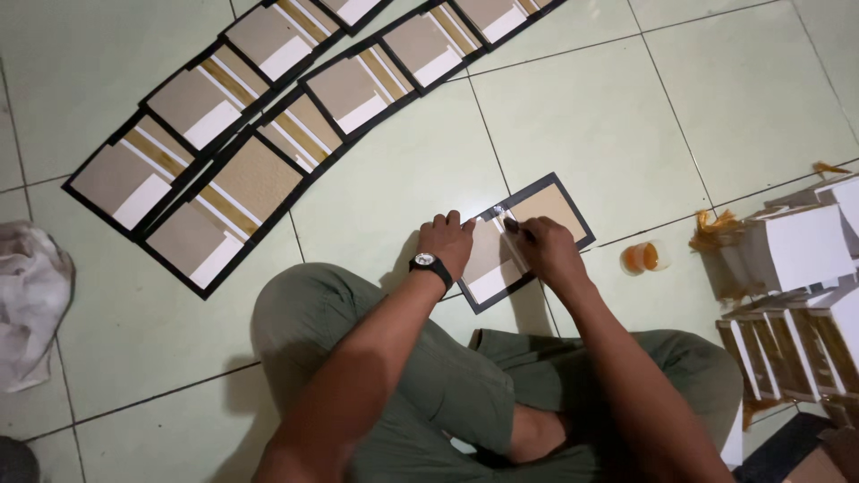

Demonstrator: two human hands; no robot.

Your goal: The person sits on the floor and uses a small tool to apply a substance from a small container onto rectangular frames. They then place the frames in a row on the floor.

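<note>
A black-bordered card cover (pixel 553 207) with tan and white panels lies on the tiled floor in front of my crossed legs. My left hand (pixel 445 241), with a wristwatch on it, presses flat on the cover's left part. My right hand (pixel 548 250) pinches a small dark tool at the cover's middle strip, next to a shiny spot. What the tool is cannot be made out.
Two rows of several similar covers (pixel 242 192) fan out at the upper left. A small orange glue tub (pixel 644 258) sits to the right. White box pieces (pixel 796 250) are stacked at the right edge. A crumpled cloth (pixel 31 304) lies at the left.
</note>
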